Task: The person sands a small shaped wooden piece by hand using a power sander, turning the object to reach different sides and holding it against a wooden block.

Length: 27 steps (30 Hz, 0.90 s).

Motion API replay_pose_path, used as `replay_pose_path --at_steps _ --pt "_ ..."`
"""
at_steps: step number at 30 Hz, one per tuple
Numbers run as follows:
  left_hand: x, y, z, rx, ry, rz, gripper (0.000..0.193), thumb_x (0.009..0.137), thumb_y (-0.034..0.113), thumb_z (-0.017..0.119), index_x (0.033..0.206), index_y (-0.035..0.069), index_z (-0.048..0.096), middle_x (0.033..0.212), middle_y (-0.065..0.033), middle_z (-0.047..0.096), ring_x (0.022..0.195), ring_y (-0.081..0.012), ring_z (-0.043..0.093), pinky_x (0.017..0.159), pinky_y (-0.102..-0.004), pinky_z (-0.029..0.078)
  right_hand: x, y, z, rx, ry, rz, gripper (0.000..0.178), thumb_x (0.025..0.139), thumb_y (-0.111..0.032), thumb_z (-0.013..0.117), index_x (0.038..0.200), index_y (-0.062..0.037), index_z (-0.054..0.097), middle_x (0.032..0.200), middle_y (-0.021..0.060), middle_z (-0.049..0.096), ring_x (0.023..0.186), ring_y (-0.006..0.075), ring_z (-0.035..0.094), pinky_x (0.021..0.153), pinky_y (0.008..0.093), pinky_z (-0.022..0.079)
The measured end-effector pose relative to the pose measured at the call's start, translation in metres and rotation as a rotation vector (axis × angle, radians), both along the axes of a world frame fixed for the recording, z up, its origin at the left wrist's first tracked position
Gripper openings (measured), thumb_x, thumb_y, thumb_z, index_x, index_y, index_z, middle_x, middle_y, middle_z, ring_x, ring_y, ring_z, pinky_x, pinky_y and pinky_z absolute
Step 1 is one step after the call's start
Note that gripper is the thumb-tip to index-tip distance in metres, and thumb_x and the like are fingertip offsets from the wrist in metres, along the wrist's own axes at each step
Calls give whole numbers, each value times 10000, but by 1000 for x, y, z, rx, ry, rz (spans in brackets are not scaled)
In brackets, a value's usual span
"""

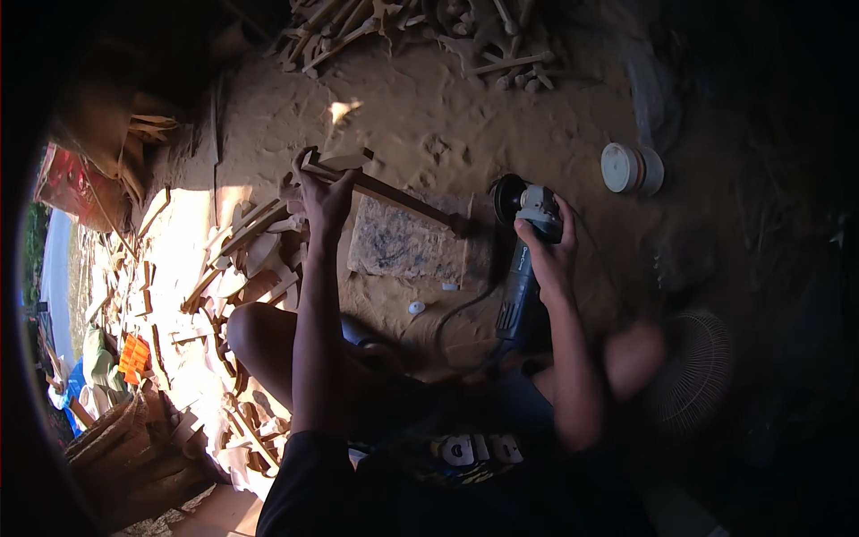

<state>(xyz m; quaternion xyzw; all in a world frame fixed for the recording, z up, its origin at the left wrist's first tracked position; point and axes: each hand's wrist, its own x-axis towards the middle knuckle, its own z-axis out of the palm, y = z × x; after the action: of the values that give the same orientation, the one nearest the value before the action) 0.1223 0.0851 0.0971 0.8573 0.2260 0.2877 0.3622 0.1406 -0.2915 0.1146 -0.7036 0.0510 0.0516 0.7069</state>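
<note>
My left hand [324, 199] is closed round one end of a long wooden piece [404, 199], which has a slim shaft and a wider, curved part near my fingers. The shaft slants down to the right, its far end over a flat, worn block [385, 243] on the ground. In my right hand [553, 259] is an angle grinder [515, 291], gripped near its metal head. Its round dark disc [508, 200] faces the shaft's far end, with a gap between them. Whether the disc spins I cannot tell.
Cut wood pieces [255, 255] lie heaped at my left, and more shaped wood [358, 36] is piled at the far side. A white tub [621, 167] rests on the dusty ground at right, with a round wire fan guard [701, 369] nearer. The grinder's cable [456, 307] loops beside my legs.
</note>
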Motion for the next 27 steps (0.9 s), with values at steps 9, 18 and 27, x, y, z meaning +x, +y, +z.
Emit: replay_pose_path --at_steps 9,18,27 --pt "-16 16 -28 -737 173 765 1147 720 257 870 1662 360 223 1516 -255 230 1358 -399 349 1144 -527 454 -3 -16 11 -54 -148 -39 832 896 -77 891 1607 -54 458 1481 130 608 1265 225 654 1086 367 548" --pt "-28 -5 13 -70 -161 495 989 822 228 883 1636 316 327 1521 -346 152 1399 -473 275 1189 -563 364 -8 -23 12 -49 -126 -44 809 910 -103 883 1598 -41 461 1531 151 564 1338 232 605 1115 389 531" --pt "-22 30 -72 -1209 -780 211 293 1017 213 775 1209 101 586 1006 -63 668 805 -186 659 760 -380 570 -18 -2 26 -13 -112 15 836 916 -115 882 1619 -43 436 1540 147 554 1326 246 606 1116 389 527"
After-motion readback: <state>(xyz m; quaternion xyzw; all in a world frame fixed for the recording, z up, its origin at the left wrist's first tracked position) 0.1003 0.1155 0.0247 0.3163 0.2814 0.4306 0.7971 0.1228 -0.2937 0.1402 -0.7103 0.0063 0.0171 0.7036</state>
